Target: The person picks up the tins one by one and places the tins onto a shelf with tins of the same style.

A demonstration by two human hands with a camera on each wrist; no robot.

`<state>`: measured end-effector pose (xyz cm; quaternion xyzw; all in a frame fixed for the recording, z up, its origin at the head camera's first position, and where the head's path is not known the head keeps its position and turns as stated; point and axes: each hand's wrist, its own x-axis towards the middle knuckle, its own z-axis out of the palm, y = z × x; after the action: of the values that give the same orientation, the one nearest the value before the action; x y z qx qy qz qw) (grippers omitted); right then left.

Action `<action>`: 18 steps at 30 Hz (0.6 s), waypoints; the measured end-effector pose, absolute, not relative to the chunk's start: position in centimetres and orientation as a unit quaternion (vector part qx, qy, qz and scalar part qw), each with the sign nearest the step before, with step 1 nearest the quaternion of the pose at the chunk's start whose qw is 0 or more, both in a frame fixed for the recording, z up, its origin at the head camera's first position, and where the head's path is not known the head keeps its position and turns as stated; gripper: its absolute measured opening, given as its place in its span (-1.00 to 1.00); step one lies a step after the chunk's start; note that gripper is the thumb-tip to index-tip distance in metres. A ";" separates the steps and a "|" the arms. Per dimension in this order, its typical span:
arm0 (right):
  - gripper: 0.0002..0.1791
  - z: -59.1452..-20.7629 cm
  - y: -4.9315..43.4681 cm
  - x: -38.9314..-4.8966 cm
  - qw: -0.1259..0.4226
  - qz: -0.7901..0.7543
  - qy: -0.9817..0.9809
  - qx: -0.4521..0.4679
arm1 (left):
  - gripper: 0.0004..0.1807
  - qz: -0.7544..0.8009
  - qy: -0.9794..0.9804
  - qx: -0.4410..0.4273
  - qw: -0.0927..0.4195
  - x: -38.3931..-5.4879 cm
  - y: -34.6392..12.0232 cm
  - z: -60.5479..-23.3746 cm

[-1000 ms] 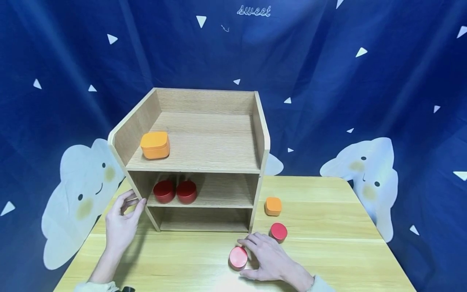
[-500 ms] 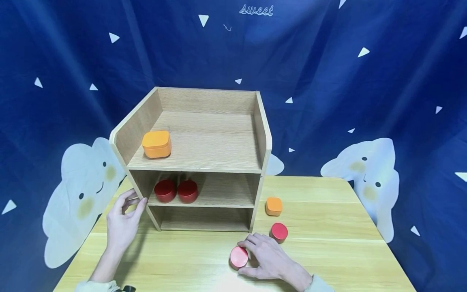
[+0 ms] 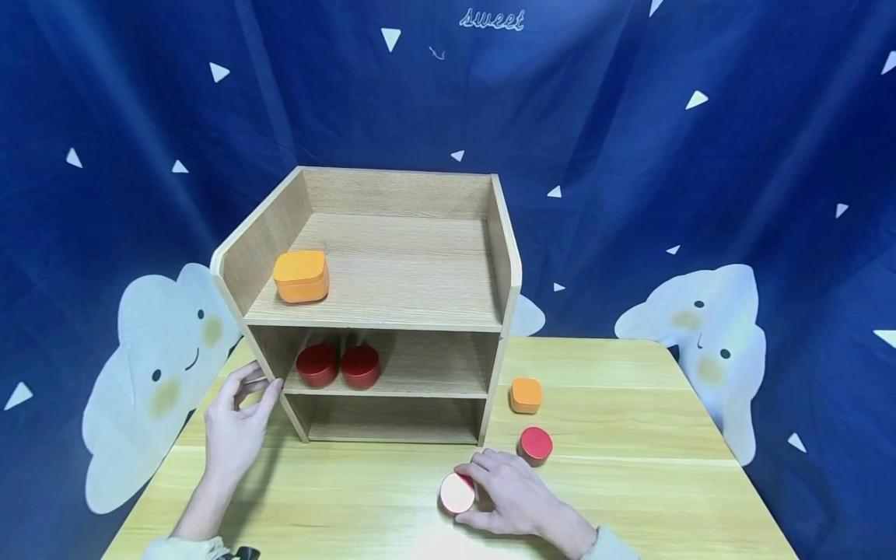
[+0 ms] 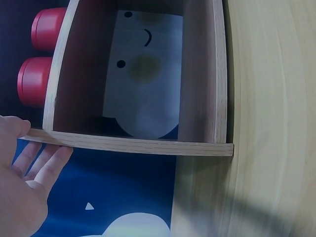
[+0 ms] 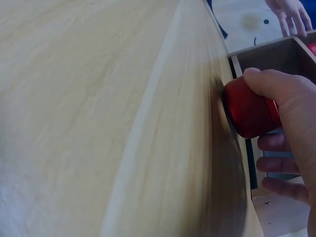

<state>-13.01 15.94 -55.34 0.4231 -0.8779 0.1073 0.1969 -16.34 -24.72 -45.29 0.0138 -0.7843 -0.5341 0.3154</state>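
A small wooden shelf unit (image 3: pixel 392 323) stands on the table. My left hand (image 3: pixel 234 424) holds the front edge of its left side panel, with the thumb (image 4: pixel 17 126) on the inner side and the fingers (image 4: pixel 52 165) outside. On the tabletop in front of the shelf, my right hand (image 3: pixel 514 494) pinches a round red tin (image 3: pixel 457 495) between thumb and forefinger. In the right wrist view the thumb lies over the tin (image 5: pixel 249 108), while the other fingers extend beyond it. Glare whitens the tin's lid in the head view.
Two red tins (image 3: pixel 317 365) sit side by side at the left of the middle shelf. A larger orange tin (image 3: pixel 301 277) rests on the top shelf. Right of the unit, another red tin (image 3: pixel 535 446) and a small orange tin (image 3: pixel 525 396) stand on the table (image 3: pixel 630 404).
The head view shifted slightly at first. Both hands keep nearly the same places, with the right thumb edging closer along the red tin. Glare on that tin's lid has grown brighter.
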 end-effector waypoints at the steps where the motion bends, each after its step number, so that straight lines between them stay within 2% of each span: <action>1: -0.38 -55.3 15.9 -13.0 0.198 0.107 -0.877 0.424 | -0.63 -0.533 -0.784 0.014 0.316 -16.3 -24.7 -45.3; 18: -0.39 -54.1 15.2 -12.6 0.198 0.123 -0.872 0.430 | -0.63 -0.535 -0.783 0.012 0.316 -16.4 -24.8 -45.3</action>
<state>-12.61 15.21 -54.06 0.4296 -0.8724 0.1233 0.1980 -16.37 -24.77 -45.25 0.0120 -0.7833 -0.5352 0.3160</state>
